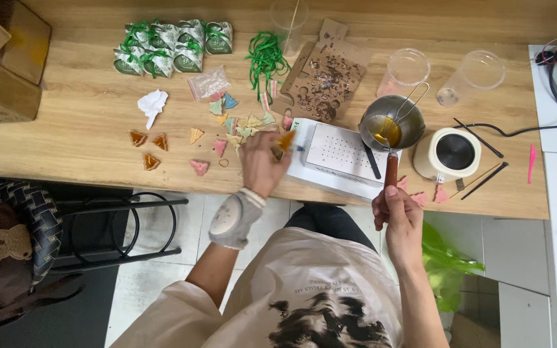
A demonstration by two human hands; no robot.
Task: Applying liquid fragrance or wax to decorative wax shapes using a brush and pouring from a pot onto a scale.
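Up by the far edge of the wooden table [85,122], green-ribboned packets [172,46] cluster beside a clear bag [209,82]. Nearer, the left hand [262,164] pinches an orange triangular piece [285,140] over scattered pastel triangles [240,125], while the right hand [400,216] is wrapped around the handle of a small metal pot [392,122] holding amber liquid.

A small craft workshop here: wooden worktop [85,129] strewn with triangular pieces [227,122], ribbon-tied packets [169,45], melting pot [391,122], little heater [449,153].

A cream short-sleeved shirt [304,290] with a black print at lower centre; dark trousers [330,222]; a grey-white brace [233,219] on the left wrist.
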